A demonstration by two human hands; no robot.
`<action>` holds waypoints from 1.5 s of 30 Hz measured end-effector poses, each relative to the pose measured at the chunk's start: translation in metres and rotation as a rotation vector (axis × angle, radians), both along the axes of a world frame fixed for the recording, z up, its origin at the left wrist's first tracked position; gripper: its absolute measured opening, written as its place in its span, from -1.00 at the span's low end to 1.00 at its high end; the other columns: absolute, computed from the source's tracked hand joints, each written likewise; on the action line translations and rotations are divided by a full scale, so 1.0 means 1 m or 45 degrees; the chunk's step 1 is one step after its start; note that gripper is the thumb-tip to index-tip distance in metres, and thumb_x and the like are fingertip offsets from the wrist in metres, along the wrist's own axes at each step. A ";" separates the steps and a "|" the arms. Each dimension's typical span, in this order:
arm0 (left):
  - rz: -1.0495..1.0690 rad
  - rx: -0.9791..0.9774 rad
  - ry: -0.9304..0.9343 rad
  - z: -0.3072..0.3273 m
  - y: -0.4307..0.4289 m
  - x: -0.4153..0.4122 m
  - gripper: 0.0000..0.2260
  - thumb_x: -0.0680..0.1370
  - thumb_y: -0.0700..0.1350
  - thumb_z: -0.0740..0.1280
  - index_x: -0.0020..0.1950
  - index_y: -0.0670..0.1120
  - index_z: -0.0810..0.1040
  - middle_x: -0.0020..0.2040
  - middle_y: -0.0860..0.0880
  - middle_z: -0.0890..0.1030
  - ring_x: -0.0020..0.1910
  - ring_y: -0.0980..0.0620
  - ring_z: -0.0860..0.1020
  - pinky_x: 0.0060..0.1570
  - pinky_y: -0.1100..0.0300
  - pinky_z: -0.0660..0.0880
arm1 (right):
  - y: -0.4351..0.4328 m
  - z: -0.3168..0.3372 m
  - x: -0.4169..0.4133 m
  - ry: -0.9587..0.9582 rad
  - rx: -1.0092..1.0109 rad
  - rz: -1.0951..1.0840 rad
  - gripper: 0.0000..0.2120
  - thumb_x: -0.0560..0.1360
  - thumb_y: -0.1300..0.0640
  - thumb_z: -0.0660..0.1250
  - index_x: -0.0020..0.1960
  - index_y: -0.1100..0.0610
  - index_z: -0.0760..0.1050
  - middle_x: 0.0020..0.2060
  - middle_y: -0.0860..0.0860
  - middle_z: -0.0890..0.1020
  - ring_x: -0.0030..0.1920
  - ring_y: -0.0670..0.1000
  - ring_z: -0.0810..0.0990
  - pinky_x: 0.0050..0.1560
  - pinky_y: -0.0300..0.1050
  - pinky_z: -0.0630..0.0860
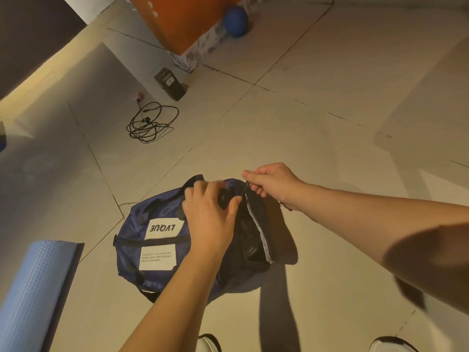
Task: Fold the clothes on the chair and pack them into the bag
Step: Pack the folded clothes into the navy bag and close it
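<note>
tiled floor [304, 123] carries a navy bag [142, 240] under both hands. left hand [208, 212] curls its fingers on the bag's top edge; right hand [274, 184] pinches the zipper pull [246, 185] just beside them.

Both forearms bare right to the frame edge, left hand [210, 212] & right hand [274, 184] bare too. Thin reddish thread [282, 206] at the right wrist, underside, too small to tell more. Bottom edge: two white shoes w/ dark trim, left shoe [208, 343] approx. centre, right shoe [390, 346] lower right, only the toes showing.
</note>
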State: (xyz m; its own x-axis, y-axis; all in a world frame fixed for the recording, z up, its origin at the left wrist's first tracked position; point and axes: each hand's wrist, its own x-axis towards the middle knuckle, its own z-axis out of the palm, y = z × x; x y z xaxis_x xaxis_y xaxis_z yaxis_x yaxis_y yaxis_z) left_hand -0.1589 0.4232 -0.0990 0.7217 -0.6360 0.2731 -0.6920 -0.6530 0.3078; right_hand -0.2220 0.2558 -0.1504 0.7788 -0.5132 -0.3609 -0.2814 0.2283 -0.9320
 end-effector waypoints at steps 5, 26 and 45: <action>-0.084 0.425 -0.034 0.007 -0.026 0.024 -0.66 0.57 0.24 0.35 0.30 0.17 0.64 0.15 0.03 0.48 0.18 -0.07 0.31 0.05 0.05 0.24 | -0.002 0.001 0.003 0.021 0.105 0.011 -0.68 0.53 -0.11 0.47 -0.05 0.17 0.67 -0.26 0.03 0.67 -0.24 -0.05 0.60 -0.20 -0.24 0.56; -0.334 0.290 0.041 -0.008 -0.030 0.034 -0.80 0.59 0.12 0.39 0.10 0.08 0.73 -0.01 0.06 0.48 0.08 -0.05 0.31 0.05 -0.05 0.32 | 0.000 0.007 0.023 0.639 0.490 0.303 -0.74 0.61 -0.04 0.25 -0.16 0.09 0.46 -0.48 -0.03 0.45 -0.50 -0.09 0.33 -0.45 -0.28 0.21; -0.265 0.048 0.350 -0.006 0.001 0.032 -0.86 0.55 0.08 0.45 0.03 0.09 0.75 0.01 0.11 0.48 0.11 0.00 0.30 0.22 -0.08 0.33 | 0.016 0.016 -0.003 0.213 -0.045 -0.088 -0.88 0.51 0.29 0.31 -0.07 0.14 0.61 -0.31 0.01 0.58 -0.36 -0.04 0.49 -0.34 -0.23 0.44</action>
State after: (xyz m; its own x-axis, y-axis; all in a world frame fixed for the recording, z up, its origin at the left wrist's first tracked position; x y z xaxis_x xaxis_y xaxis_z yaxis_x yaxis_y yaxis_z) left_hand -0.1268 0.4240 -0.1049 0.6187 -0.7834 0.0595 -0.7060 -0.5211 0.4796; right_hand -0.2253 0.2719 -0.1340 0.6718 -0.5780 -0.4633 -0.4181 0.2204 -0.8812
